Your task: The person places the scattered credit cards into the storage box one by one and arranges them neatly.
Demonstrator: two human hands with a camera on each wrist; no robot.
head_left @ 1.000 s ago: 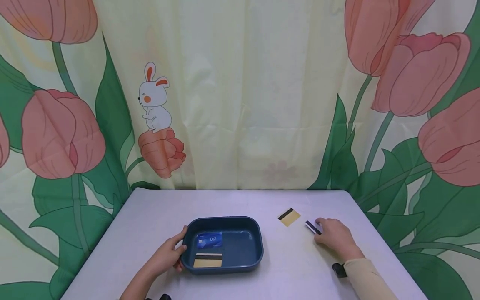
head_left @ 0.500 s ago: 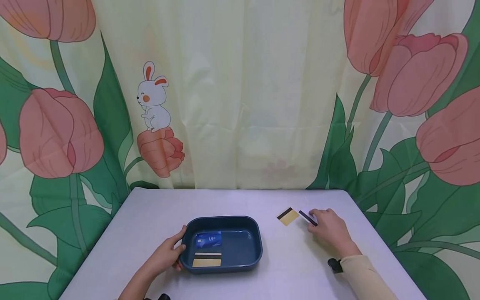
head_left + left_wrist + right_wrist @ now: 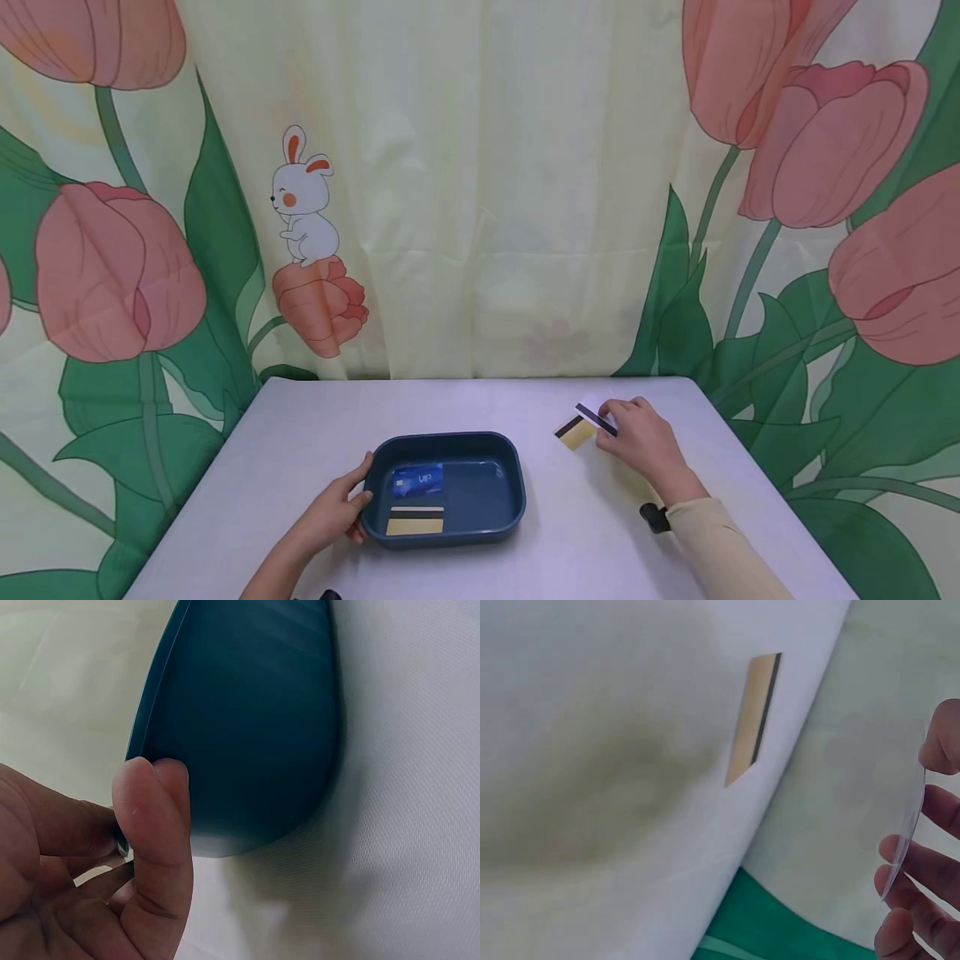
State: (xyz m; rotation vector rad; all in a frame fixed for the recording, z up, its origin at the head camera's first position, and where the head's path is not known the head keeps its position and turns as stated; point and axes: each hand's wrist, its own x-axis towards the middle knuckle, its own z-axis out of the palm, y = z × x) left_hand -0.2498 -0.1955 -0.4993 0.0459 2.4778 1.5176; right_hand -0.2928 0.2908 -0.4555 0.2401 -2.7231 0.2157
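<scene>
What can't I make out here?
Head view: part of the far gold card, behind the held card.
Head view: finer marks on the VIP card, too small.
Left wrist view: inside of the blue tray, hidden by its wall.
Right wrist view: part of the right hand, past the right edge.

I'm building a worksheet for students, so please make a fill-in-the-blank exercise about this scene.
The ____ hand grips the container.
In it lie ____ cards.
The blue card bears the letters ____.
The right hand holds a striped ____ above the table.

Missing words: left; two; VIP; card.
</scene>
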